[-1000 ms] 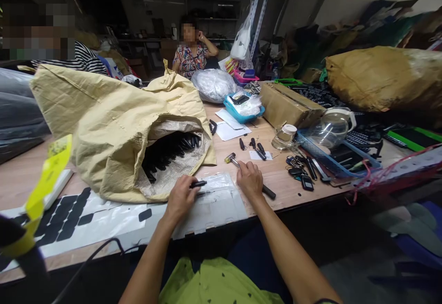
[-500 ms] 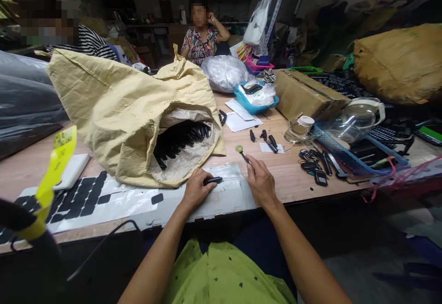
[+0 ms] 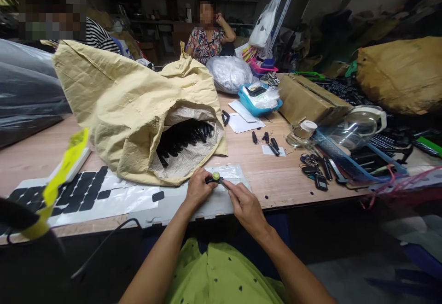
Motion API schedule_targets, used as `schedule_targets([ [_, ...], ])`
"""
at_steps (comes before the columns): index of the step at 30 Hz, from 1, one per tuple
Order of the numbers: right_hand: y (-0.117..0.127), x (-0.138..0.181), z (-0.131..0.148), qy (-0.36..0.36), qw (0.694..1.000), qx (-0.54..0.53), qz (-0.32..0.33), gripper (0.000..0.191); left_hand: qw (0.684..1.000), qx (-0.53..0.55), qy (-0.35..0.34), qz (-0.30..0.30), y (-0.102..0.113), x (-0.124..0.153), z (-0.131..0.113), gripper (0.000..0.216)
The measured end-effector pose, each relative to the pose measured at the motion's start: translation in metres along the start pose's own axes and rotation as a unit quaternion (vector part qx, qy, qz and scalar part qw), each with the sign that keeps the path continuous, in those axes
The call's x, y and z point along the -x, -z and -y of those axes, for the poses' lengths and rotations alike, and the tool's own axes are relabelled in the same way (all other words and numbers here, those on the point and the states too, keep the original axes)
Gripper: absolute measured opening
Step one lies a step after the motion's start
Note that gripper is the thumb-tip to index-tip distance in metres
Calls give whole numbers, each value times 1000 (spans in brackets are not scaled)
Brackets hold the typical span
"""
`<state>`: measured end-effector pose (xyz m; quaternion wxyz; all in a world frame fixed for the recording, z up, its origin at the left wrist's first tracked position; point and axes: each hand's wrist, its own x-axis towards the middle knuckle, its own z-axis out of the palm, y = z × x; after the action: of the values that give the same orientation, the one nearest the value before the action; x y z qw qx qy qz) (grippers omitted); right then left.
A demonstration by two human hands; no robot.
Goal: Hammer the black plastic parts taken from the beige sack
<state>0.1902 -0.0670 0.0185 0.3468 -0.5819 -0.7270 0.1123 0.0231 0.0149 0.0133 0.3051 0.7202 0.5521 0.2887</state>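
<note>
My left hand (image 3: 199, 188) is closed around a slim black piece (image 3: 208, 180), pressing it down over a grey board (image 3: 226, 199) with a clear plastic sheet at the table's front edge. My right hand (image 3: 247, 204) grips the thin shaft of a small hammer-like tool with a round yellow-green head (image 3: 216, 176). That head is at the end of the black piece; whether they touch I cannot tell. Behind my left hand lies a beige woven sack (image 3: 134, 106), its mouth facing me, with several similar black pieces (image 3: 184, 139) inside.
White sheets with black stickers (image 3: 90, 189) lie left. To the right are several small black pieces (image 3: 265, 137), a glass jar (image 3: 301, 133), keys (image 3: 309, 163), and a blue basket (image 3: 362, 159). A cardboard box (image 3: 307, 96) stands behind. Two people sit across the table.
My right hand has moved left, bringing the yellow-green head over to the black piece in my left hand. My left hand stays at about the same spot.
</note>
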Motion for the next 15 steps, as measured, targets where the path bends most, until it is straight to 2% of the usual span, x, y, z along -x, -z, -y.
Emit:
schedule_targets([
  [2, 0, 1, -2, -4, 1000, 5, 5, 40, 1000, 8, -2, -4, -1, 0, 0, 9],
  [7, 4, 2, -6, -18, 999, -10, -37, 40, 1000, 22, 4, -4, -1, 1, 2, 10],
  [11, 3, 4, -12, -18, 1000, -12, -11, 40, 1000, 17, 5, -11, -1, 0, 4, 11],
  [15, 5, -12, -29, -64, 996, 36, -45, 40, 1000, 8, -1, -5, 0, 0, 4, 11],
])
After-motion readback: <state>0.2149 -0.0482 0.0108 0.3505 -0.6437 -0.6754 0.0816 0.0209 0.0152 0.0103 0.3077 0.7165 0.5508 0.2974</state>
